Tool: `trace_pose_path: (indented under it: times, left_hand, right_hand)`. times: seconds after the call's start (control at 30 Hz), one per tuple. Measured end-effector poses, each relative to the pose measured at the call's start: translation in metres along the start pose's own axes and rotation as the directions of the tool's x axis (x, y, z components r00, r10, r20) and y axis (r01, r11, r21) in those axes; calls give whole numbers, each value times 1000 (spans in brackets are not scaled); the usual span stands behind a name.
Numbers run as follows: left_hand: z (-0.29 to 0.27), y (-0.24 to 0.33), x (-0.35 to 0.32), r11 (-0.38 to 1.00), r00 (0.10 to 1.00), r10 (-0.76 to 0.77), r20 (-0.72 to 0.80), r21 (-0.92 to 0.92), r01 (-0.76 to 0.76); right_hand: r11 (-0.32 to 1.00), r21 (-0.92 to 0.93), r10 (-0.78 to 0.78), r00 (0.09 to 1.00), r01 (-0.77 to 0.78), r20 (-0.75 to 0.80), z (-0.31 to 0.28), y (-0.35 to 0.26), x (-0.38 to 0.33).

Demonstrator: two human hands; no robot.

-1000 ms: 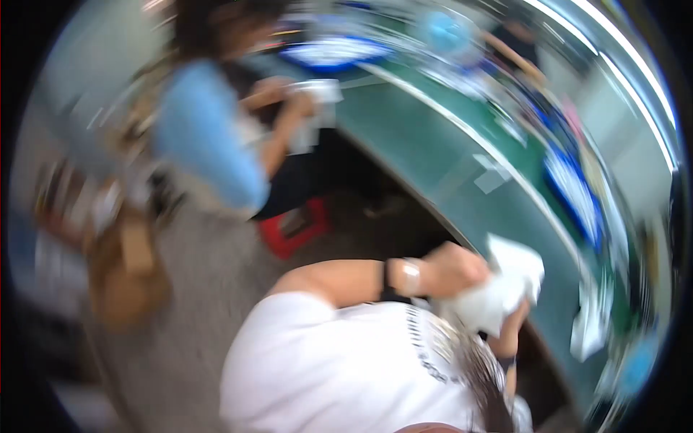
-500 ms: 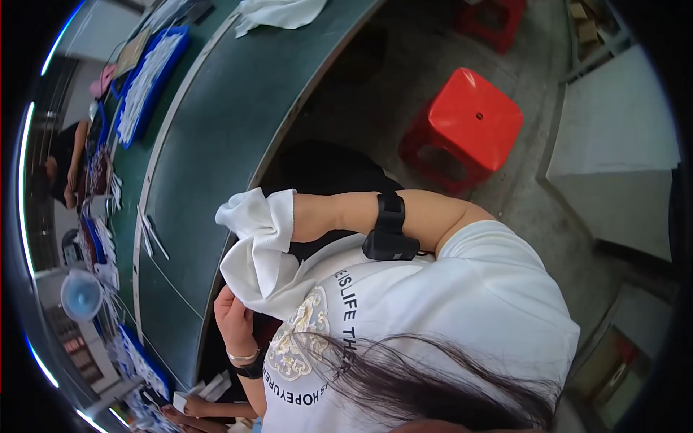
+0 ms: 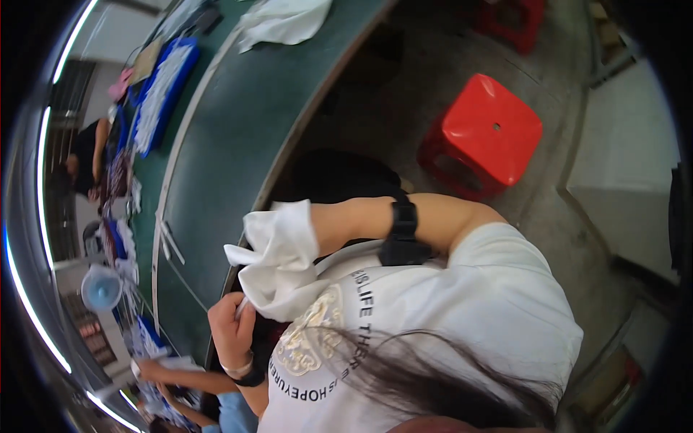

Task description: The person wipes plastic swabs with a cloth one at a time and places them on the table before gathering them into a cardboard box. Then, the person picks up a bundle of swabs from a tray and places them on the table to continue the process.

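A piece of white cloth (image 3: 278, 249) bunches up in front of my chest, above the table edge. It wraps around the end of my right forearm (image 3: 346, 220), its finished edge lying across the wrist. My right hand is inside the cloth, so its fingers are hidden. Lower down, my left hand (image 3: 232, 328) is closed, with thumb and fingers pinching a narrow white edge of the cloth. A bracelet and a dark band (image 3: 250, 372) circle my left wrist.
A long green table (image 3: 224, 137) curves along my front, with white fabric (image 3: 285, 22), thread snips (image 3: 172, 242) and a blue tray of white pieces (image 3: 164, 94). Red stools (image 3: 494, 130) stand on the floor. Co-workers' arms (image 3: 184, 377) show beyond; a fan (image 3: 101, 287) stands there.
The view has shifted slightly. My left hand has turned and now pinches the cloth's edge, and the cloth's folds have changed shape. A co-worker's arms at lower left have stretched outward.
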State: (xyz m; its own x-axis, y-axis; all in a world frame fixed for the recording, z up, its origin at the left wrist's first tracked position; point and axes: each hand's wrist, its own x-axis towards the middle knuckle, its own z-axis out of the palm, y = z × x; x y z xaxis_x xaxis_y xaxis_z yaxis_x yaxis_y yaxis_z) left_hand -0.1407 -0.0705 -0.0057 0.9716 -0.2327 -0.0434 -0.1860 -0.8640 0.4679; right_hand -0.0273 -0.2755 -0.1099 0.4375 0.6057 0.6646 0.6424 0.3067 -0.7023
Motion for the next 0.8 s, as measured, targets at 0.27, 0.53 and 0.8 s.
trace_pose_path:
  times: [0.27, 0.53, 0.8]
  left_hand:
    - [-7, -50, -27, 411, 930, -360, -78, -908, 83]
    - [15, -62, -16, -190, 946, -322, -29, -977, -95]
    - [35, -79, -12, 96, 828, -556, -68, -995, -16]
  right_hand:
    - [426, 879, 300, 950, -214, 86, -19, 2, 16]
    - [355, 796, 598, 773, -491, 210, 44, 26, 89]
    - [805, 366, 410, 884, -467, 225, 113, 32, 100]
